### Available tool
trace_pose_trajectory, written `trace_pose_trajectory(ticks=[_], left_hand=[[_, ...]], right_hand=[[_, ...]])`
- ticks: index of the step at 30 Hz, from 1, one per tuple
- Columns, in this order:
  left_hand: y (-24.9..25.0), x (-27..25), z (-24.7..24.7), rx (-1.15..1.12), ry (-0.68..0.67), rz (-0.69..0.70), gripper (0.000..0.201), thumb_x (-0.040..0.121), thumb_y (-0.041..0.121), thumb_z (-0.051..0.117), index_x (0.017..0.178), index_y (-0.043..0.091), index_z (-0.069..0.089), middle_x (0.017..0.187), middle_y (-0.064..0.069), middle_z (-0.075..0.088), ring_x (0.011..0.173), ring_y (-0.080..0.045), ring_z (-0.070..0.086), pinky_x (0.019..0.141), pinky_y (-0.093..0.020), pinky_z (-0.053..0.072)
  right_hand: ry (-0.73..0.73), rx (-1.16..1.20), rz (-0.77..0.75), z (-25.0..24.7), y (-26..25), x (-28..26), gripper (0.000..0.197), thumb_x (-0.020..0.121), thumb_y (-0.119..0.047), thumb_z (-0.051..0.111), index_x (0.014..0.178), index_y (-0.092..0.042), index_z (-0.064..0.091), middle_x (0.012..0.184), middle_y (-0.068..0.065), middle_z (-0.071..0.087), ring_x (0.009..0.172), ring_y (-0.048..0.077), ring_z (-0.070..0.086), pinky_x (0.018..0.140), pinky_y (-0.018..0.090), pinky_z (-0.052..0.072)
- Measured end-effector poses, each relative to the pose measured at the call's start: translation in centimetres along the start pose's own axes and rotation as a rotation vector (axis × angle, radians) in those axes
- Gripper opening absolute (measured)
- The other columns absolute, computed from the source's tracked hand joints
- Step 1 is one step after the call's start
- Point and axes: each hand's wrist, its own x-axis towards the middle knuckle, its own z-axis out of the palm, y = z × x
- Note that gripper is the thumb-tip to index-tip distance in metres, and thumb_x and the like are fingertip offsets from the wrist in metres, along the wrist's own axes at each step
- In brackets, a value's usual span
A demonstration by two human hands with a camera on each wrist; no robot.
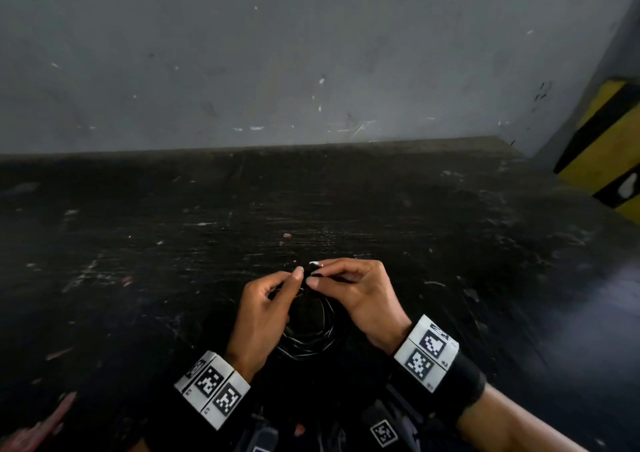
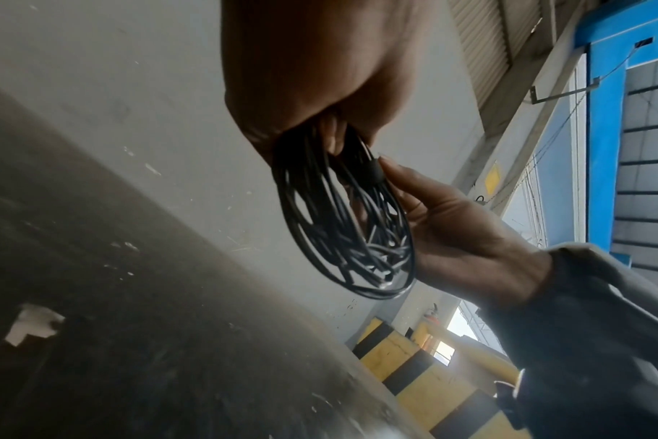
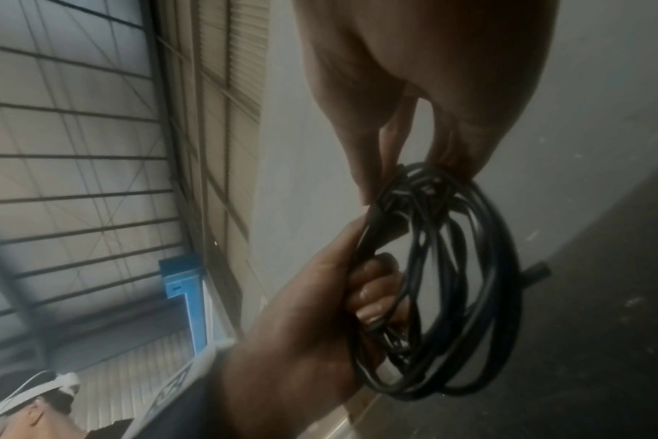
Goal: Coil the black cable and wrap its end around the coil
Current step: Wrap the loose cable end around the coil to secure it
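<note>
The black cable (image 1: 308,334) is wound into a loose coil of several loops that hangs above the dark table between my hands. My left hand (image 1: 294,278) grips one side of the coil (image 3: 451,297), with its fingers (image 3: 376,285) curled through the loops. At the top of the coil (image 2: 342,222), my right hand (image 1: 317,275) pinches the strands between thumb and fingers (image 3: 368,178). A thicker plug section (image 2: 374,169) lies against my right fingertip. One short cable end (image 3: 538,270) sticks out from the coil's far side.
A dark, scratched tabletop (image 1: 207,244) spreads out below and ahead, up to a grey wall (image 1: 311,53). A yellow-and-black striped post (image 1: 602,147) stands at the far right, beyond the table's right edge. Small light scraps dot the surface.
</note>
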Motion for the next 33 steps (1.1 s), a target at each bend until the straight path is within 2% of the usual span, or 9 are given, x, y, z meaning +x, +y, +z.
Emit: trace_pose_trajectory(ticks=[4, 11, 13, 17, 21, 23, 26, 30, 33], left_hand=[[0.0, -0.1, -0.2, -0.017, 0.002, -0.017, 0.030, 0.092, 0.026, 0.056, 0.068, 0.013, 0.069, 0.042, 0.011, 0.045, 0.041, -0.002, 0.036, 0.042, -0.019, 0.029], [0.1, -0.2, -0.9, 0.068, -0.034, 0.021, 0.040, 0.093, 0.026, 0.054, 0.055, 0.026, 0.065, 0.041, 0.012, 0.046, 0.039, 0.001, 0.039, 0.041, -0.013, 0.032], [0.2, -0.2, -1.1, 0.111, -0.033, 0.045, 0.040, 0.092, 0.029, 0.055, 0.053, 0.022, 0.063, 0.043, 0.010, 0.046, 0.042, 0.001, 0.041, 0.043, -0.016, 0.034], [-0.3, 0.0, -1.7, 0.201, -0.082, 0.075, 0.048, 0.087, 0.042, 0.057, 0.061, 0.002, 0.061, 0.049, -0.003, 0.047, 0.050, -0.007, 0.044, 0.051, -0.033, 0.036], [0.4, 0.3, -2.0, 0.222, -0.172, 0.077, 0.029, 0.088, 0.034, 0.061, 0.070, 0.012, 0.068, 0.062, -0.006, 0.062, 0.057, -0.004, 0.053, 0.055, -0.025, 0.043], [0.7, 0.3, -2.0, 0.060, -0.186, 0.001, 0.014, 0.082, 0.024, 0.068, 0.087, 0.011, 0.067, 0.070, 0.000, 0.067, 0.059, -0.008, 0.057, 0.056, -0.025, 0.051], [-0.4, 0.3, -2.2, -0.207, -0.158, -0.202, 0.036, 0.068, 0.013, 0.073, 0.101, 0.003, 0.063, 0.073, -0.005, 0.068, 0.064, -0.019, 0.064, 0.068, -0.037, 0.057], [-0.5, -0.4, -1.9, -0.615, -0.134, -0.460, 0.011, 0.077, 0.007, 0.060, 0.084, 0.000, 0.063, 0.067, -0.013, 0.065, 0.064, -0.023, 0.070, 0.062, -0.032, 0.059], [-0.3, -0.1, -1.9, -0.845, -0.057, -0.540, 0.019, 0.086, 0.008, 0.053, 0.070, 0.006, 0.060, 0.051, -0.002, 0.052, 0.047, -0.014, 0.058, 0.066, -0.036, 0.059]], right_hand=[[-0.022, -0.008, 0.005, 0.1, -0.3, 0.0, 0.016, 0.071, -0.009, 0.080, 0.084, -0.001, 0.073, 0.086, 0.013, 0.075, 0.082, 0.023, 0.072, 0.079, 0.030, 0.057], [-0.015, -0.054, 0.001, 0.3, 0.1, 0.4, 0.021, 0.067, -0.009, 0.083, 0.080, -0.005, 0.067, 0.072, 0.002, 0.067, 0.065, 0.012, 0.062, 0.065, 0.022, 0.051], [-0.031, -0.072, 0.021, 0.1, 0.1, 0.3, 0.023, 0.067, -0.008, 0.082, 0.084, -0.006, 0.065, 0.070, 0.002, 0.066, 0.065, 0.013, 0.061, 0.066, 0.023, 0.051], [-0.219, -0.107, 0.151, -0.6, -0.3, 0.5, 0.046, 0.073, -0.011, 0.078, 0.115, -0.016, 0.059, 0.077, 0.003, 0.069, 0.078, 0.017, 0.066, 0.083, 0.034, 0.054], [-0.302, -0.311, 0.037, -0.8, -0.6, 0.3, 0.009, 0.081, -0.016, 0.072, 0.088, -0.011, 0.073, 0.087, 0.009, 0.074, 0.083, 0.015, 0.069, 0.082, 0.031, 0.055], [-0.178, -0.288, -0.005, -0.8, -0.3, 0.4, 0.002, 0.079, -0.012, 0.073, 0.079, -0.012, 0.074, 0.081, 0.006, 0.075, 0.075, 0.011, 0.068, 0.074, 0.027, 0.055], [-0.006, -0.172, -0.010, -1.2, 0.0, 0.7, 0.005, 0.078, -0.010, 0.073, 0.075, -0.013, 0.075, 0.075, -0.001, 0.074, 0.070, 0.004, 0.066, 0.067, 0.020, 0.050], [0.052, -0.054, 0.026, -1.8, 0.1, 0.4, 0.006, 0.080, -0.004, 0.070, 0.077, -0.008, 0.074, 0.073, 0.001, 0.073, 0.067, 0.007, 0.066, 0.062, 0.018, 0.054], [0.016, 0.036, 0.106, -1.7, 0.7, -0.2, 0.005, 0.081, -0.001, 0.068, 0.080, 0.000, 0.072, 0.074, 0.007, 0.074, 0.067, 0.014, 0.069, 0.062, 0.024, 0.058]])
